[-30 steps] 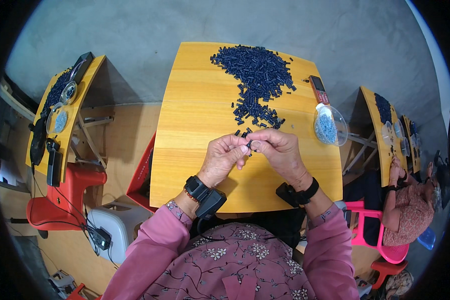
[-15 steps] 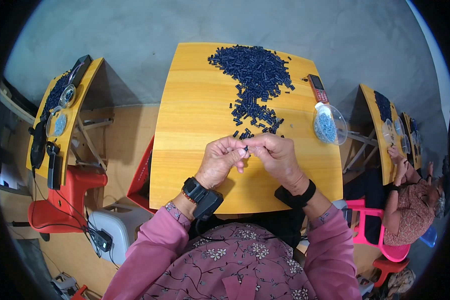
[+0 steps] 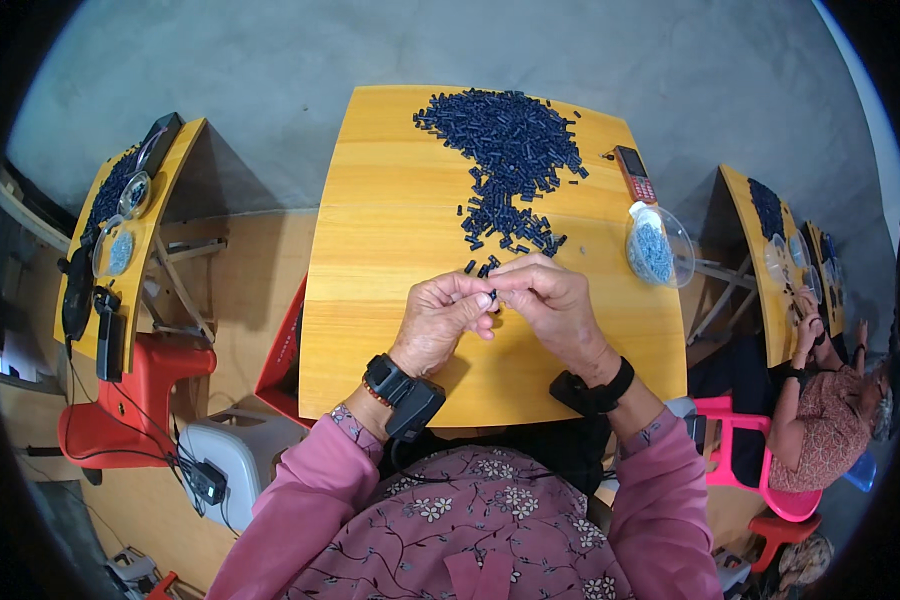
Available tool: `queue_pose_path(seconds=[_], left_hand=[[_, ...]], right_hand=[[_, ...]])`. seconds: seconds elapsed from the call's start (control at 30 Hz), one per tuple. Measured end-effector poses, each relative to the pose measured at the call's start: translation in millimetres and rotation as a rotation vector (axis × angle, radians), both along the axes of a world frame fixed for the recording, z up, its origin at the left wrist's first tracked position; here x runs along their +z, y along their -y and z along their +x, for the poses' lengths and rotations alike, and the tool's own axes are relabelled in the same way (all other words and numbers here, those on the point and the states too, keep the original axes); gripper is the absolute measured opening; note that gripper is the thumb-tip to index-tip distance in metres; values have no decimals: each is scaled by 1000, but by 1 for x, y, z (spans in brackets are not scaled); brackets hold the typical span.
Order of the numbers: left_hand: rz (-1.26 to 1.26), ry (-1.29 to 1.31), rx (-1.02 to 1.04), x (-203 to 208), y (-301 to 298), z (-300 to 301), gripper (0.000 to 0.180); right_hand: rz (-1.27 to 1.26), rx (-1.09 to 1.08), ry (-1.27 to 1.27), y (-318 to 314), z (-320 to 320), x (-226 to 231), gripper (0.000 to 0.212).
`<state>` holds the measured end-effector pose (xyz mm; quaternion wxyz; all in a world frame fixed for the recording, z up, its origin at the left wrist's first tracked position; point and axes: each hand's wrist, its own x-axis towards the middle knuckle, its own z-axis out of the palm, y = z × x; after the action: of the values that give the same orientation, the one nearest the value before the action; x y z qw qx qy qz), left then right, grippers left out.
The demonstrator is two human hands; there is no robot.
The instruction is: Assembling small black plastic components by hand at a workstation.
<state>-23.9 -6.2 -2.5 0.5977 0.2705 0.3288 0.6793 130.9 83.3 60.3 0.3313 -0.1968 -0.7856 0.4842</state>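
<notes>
Near the center of the frame, the left hand (image 3: 433, 322) pinches a small dark cylindrical piece (image 3: 493, 294) between thumb and forefinger. The right hand (image 3: 558, 308) meets it there, its thumb and forefinger drawn together at the piece; whether they grip that same piece or something smaller is hidden. Both hands are just above the yellow wooden surface (image 3: 390, 200), below a heap of short dark cylindrical pieces (image 3: 510, 140) in the upper middle of the frame.

Each piece looks very light and probably stiff, like hard plastic or firm rubber, so crushing seems unlikely; slipping or rolling from the fingers is the likelier trouble. A fingertip pinch around the side, near one end, should suit it best, leaving the other end exposed. The tiny light-blue pieces (image 3: 652, 255) in the clear plastic tub (image 3: 681, 250), right of center, would probably need an even finer pinch.
</notes>
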Motion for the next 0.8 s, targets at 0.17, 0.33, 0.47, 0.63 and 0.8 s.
queue_pose_path(seconds=[0.17,0.33,0.47,0.63,0.8], left_hand=[[-12,-9,4,1,0,0,8],[12,-1,26,1,1,2,6],[31,-47,60,1,1,3,4],[59,-46,95,0,1,5,2],[66,-52,102,-1,-1,5,1]], right_hand=[[6,-9,13,-2,1,-4,10],[-6,-14,1,1,-2,-7,9],[-131,-47,-19,4,-3,-16,10],[-177,-86,-50,14,-6,-25,10],[-145,-120,-33,17,-4,-22,10]])
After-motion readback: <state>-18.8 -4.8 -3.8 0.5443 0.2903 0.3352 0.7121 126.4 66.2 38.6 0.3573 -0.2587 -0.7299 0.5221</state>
